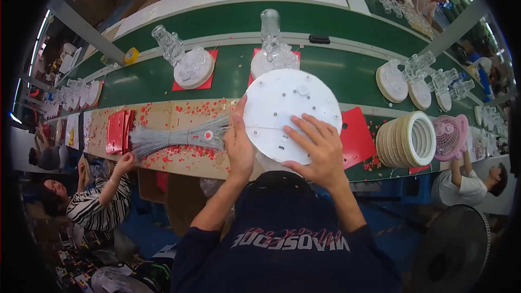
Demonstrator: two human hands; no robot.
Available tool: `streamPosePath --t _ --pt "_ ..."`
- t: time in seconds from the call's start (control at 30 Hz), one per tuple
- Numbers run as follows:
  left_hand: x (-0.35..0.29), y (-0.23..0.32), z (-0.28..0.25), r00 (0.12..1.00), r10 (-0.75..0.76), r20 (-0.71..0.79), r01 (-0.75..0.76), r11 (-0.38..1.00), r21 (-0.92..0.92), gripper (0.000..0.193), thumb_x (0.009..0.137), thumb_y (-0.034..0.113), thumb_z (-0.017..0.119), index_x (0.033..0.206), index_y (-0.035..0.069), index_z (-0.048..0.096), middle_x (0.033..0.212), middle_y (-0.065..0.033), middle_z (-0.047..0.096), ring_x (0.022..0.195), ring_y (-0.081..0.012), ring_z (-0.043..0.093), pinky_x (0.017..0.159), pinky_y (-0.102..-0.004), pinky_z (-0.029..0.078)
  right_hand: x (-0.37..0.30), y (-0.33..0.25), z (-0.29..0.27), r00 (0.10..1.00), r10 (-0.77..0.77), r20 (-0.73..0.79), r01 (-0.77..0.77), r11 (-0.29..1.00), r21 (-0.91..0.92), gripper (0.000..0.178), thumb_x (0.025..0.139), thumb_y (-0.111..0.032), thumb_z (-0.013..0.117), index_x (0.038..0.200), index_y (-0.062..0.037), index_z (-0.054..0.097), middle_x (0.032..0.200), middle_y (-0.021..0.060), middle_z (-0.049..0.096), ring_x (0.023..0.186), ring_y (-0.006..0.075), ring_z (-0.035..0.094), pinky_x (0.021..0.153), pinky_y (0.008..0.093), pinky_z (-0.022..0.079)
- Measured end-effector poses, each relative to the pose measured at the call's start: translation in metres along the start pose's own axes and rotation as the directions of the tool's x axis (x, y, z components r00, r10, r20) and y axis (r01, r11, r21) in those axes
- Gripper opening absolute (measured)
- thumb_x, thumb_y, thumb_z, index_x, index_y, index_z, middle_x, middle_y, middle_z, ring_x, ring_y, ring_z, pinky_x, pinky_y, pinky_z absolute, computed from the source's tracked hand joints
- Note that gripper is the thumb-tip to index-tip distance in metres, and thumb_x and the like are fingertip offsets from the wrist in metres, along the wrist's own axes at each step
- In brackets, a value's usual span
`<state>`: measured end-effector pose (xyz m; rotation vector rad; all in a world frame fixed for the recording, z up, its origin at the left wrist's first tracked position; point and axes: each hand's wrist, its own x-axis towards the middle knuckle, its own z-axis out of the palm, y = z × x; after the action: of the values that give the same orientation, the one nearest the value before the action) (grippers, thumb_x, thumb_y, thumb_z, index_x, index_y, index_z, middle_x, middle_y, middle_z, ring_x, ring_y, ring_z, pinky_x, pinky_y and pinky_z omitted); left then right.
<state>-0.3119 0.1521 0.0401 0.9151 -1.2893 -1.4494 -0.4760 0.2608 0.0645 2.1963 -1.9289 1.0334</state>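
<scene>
A round white disc (266, 103), dotted with small screws and holes, is held up in front of me, tilted toward the camera. My left hand (239, 144) grips its left edge, with the thumb in front and the other fingers partly hidden. Across the lower right of its face lies my right hand (320, 152), fingers spread and thumb along the lower rim. A clear plastic piece (266, 164) shows below the disc. Beside my left hand, a bundle of thin grey strands (173, 138) rests on cardboard. Red sheets (355, 138) lie just right of the disc.
Round bases with clear plastic parts (194, 68) stand on the green conveyor (336, 70). To the right are a stack of cream rings (399, 138) and a pink fan (451, 137). Red folders (118, 132) and red scraps lie left. Co-workers (103, 195) sit on both sides.
</scene>
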Motion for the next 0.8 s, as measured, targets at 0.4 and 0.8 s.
streamPosePath --t 0.4,0.8 --pt "-0.036 -0.029 -0.003 0.995 0.010 -0.096 -0.040 0.947 -0.319 0.059 0.112 0.040 0.027 0.158 0.004 0.033 0.159 -0.0145 0.041 0.145 -0.0262 0.040 0.121 -0.0422 0.027 0.036 -0.016 -0.011 0.972 -0.071 0.225 0.026 0.980 0.197 0.062 0.071 -0.009 0.075 0.132 -0.0112 0.063 0.127 0.0106 0.059 0.122 0.0313 0.054 0.094 0.0436 0.042" --pt "-0.057 0.024 -0.014 0.999 -0.023 -0.028 0.035 0.785 0.619 0.025 0.106 0.019 0.056 0.093 -0.002 0.062 0.074 -0.0018 0.062 0.068 -0.0102 0.056 0.063 -0.0269 0.045 0.024 0.004 -0.002 0.960 -0.191 0.204 0.102 0.919 0.380 0.059 0.064 -0.002 0.069 0.122 -0.0092 0.064 0.122 0.0105 0.061 0.119 0.0304 0.060 0.101 0.0460 0.045"
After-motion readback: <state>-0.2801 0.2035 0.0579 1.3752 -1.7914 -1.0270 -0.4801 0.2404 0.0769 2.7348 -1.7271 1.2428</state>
